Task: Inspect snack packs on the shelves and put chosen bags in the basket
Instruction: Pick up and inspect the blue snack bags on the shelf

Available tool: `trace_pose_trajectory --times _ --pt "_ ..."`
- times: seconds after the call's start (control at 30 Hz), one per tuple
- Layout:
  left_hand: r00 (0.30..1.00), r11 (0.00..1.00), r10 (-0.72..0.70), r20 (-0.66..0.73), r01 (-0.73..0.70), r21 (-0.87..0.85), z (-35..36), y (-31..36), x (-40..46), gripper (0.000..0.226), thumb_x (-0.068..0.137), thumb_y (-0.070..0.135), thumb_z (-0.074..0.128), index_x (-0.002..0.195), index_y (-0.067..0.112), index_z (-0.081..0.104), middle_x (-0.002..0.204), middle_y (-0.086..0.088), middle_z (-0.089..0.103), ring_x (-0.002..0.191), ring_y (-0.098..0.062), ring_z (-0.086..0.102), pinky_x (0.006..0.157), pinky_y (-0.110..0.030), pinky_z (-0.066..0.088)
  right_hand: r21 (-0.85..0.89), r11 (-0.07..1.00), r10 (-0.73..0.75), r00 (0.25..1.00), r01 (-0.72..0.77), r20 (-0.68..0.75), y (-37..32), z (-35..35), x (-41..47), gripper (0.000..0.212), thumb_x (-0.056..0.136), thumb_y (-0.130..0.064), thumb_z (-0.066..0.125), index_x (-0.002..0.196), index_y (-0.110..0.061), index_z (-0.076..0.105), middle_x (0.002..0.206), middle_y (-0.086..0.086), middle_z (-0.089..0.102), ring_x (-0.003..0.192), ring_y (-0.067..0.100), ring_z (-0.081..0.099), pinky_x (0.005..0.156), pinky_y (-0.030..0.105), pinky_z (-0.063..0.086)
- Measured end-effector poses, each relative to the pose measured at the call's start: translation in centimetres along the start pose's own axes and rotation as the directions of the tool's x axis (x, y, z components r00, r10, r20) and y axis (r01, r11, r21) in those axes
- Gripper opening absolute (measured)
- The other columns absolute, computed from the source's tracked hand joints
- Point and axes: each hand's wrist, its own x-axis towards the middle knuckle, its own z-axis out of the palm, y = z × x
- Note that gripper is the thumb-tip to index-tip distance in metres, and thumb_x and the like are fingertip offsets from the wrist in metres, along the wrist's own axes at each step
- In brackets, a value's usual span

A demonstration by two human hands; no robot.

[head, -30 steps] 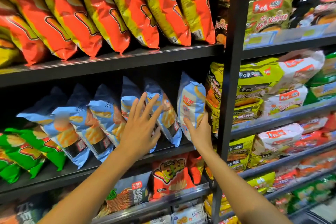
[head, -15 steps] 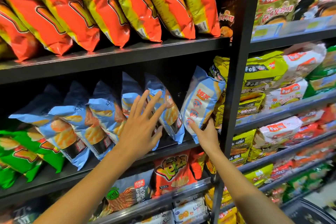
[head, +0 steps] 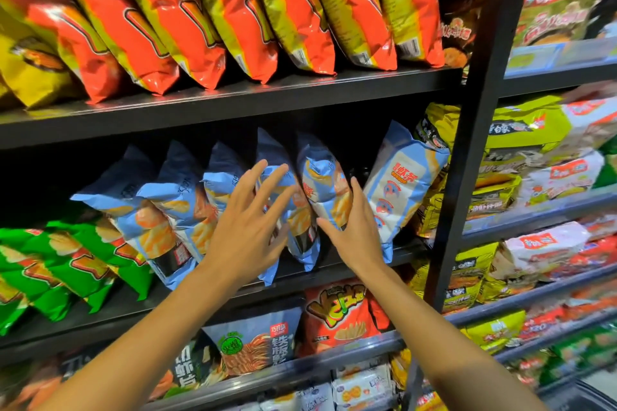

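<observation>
Black store shelves, chip bags packed in rows. On mid shelf, my L hand lies w/ fingers spread on blue chip bags; R hand, fingers straight, thumb out, touches blue bag beside pale shrimp-stick bag.

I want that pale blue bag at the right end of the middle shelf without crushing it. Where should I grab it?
Pinch the pale blue bag at its flat crimped top edge, or cup both sides, coming from the front. It leans right against the black upright post, so its left flank is free next to the right hand, while the left hand rests on neighbouring bags.
</observation>
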Motion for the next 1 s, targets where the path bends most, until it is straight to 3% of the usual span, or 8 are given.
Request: trace_pose_trajectory --times 0.1,0.2,0.4,0.5,0.6,0.77,0.87,1.0 --pt "1.000 1.000 -0.006 0.008 0.006 -0.028 -0.1 0.1 -0.1 0.057 0.096 0.037 0.064 0.147 0.016 0.051 0.167 -0.011 0.028 0.157 -0.038 0.012 0.123 -0.056 0.026 -0.038 0.999 0.022 0.999 -0.024 -0.040 0.3 0.3 0.5 0.076 0.091 -0.061 0.067 0.153 -0.035 0.032 0.140 -0.011 0.057 0.129 0.016 0.056 0.102 0.051 0.051" --pt "1.000 0.999 0.004 0.008 -0.004 -0.054 -0.3 -0.1 -0.2 0.060 0.095 0.037 0.066 0.149 0.016 0.050 0.168 -0.011 0.025 0.158 -0.039 0.009 0.124 -0.059 0.020 0.001 1.000 -0.001 0.994 0.001 -0.113 -0.4 -0.8 -0.9 0.068 0.093 -0.060 0.064 0.151 -0.038 0.036 0.111 -0.017 0.055 0.107 0.015 0.062 0.092 0.048 0.055" --pt "0.998 0.921 0.004 -0.067 -0.029 -0.389 -2.1 3.0 -1.9 0.069 0.100 0.036 0.061 0.160 0.017 0.033 0.170 -0.002 0.021 0.159 -0.030 0.011 0.124 -0.056 0.023 0.090 0.996 0.015 0.985 0.001 -0.172 -2.1 -4.0 -5.1 0.078 0.090 -0.064 0.067 0.156 -0.041 0.032 0.146 -0.018 0.057 0.135 0.006 0.054 0.106 0.045 0.052" --pt "0.980 0.629 -0.170 0.104 0.189 -0.754 -3.5 6.9 -3.1 0.078 0.101 0.045 0.060 0.163 0.030 0.016 0.169 0.018 0.013 0.157 -0.007 0.008 0.126 -0.036 0.020 0.107 0.994 0.024 0.974 0.001 -0.226 -3.2 -5.4 -8.0 0.080 0.089 -0.057 0.072 0.156 -0.036 0.036 0.149 -0.014 0.054 0.139 0.006 0.050 0.110 0.044 0.049" --pt "0.944 0.330 -0.243 0.222 0.296 -0.896 -3.6 10.4 -4.0 0.086 0.099 0.051 0.060 0.162 0.040 0.004 0.168 0.028 0.005 0.154 0.008 0.006 0.125 -0.023 0.019 0.118 0.993 0.027 0.972 0.001 -0.232 -4.7 -5.8 -11.0 0.079 0.083 -0.055 0.079 0.152 -0.042 0.042 0.147 -0.018 0.052 0.138 -0.003 0.046 0.110 0.030 0.046" --pt "0.832 -0.176 -0.438 0.340 0.292 -0.940 -2.3 12.7 -5.6 0.101 0.085 0.057 0.075 0.162 0.027 0.018 0.160 0.017 0.041 0.149 -0.005 0.037 0.123 -0.038 0.032 0.016 0.978 -0.200 0.957 0.208 -0.210 -5.3 -5.5 -15.9 0.073 0.085 -0.046 0.075 0.150 -0.027 0.049 0.153 -0.008 0.041 0.145 0.003 0.040 0.114 0.018 0.036" --pt "0.744 -0.260 -0.556 0.371 0.268 -0.928 -2.7 12.4 -7.2 0.081 0.085 0.049 0.077 0.153 0.030 0.037 0.146 0.020 0.057 0.138 -0.003 0.051 0.115 -0.032 0.042 0.037 0.963 -0.263 0.962 0.266 -0.073 -5.1 -5.1 -18.4 0.069 0.090 -0.041 0.076 0.151 -0.023 0.049 0.161 -0.019 0.030 0.151 0.013 0.035 0.117 0.018 0.032" --pt "0.686 -0.300 -0.563 0.461 0.350 -0.887 -2.4 11.3 -9.2 0.058 0.090 0.041 0.077 0.142 0.028 0.054 0.136 0.009 0.067 0.128 -0.013 0.062 0.111 -0.047 0.048 0.147 0.961 -0.232 0.972 0.236 -0.044 -4.5 -5.7 -20.0 0.055 0.094 -0.027 0.075 0.145 -0.024 0.055 0.153 -0.001 0.046 0.145 0.015 0.044 0.116 0.029 0.040"
